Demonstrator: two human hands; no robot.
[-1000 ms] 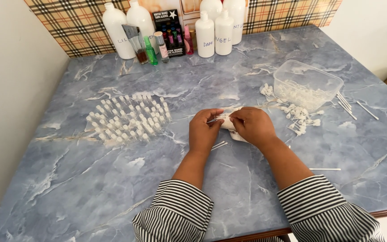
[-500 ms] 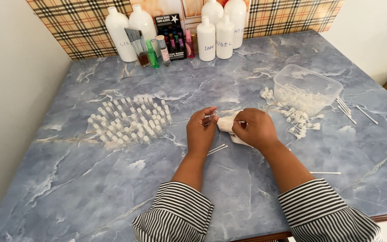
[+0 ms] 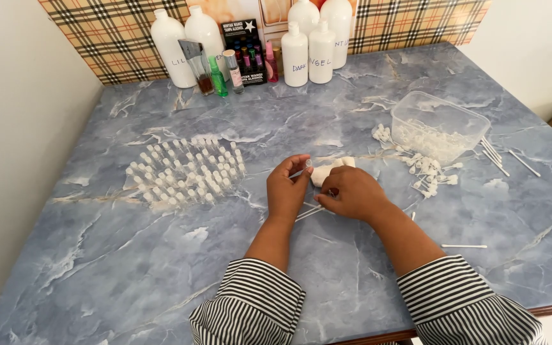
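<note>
Hands meet at a white wad (image 3: 328, 171): left hand (image 3: 287, 189) pinching something tiny, right hand (image 3: 352, 193) curled on thin sticks (image 3: 309, 211).

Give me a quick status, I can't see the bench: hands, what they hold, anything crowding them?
Left hand pinching a small clear vial. Right hand on a white wad, grip unclear. Thin sticks under hands; vial cluster left, clear tub right, both apart.
</note>
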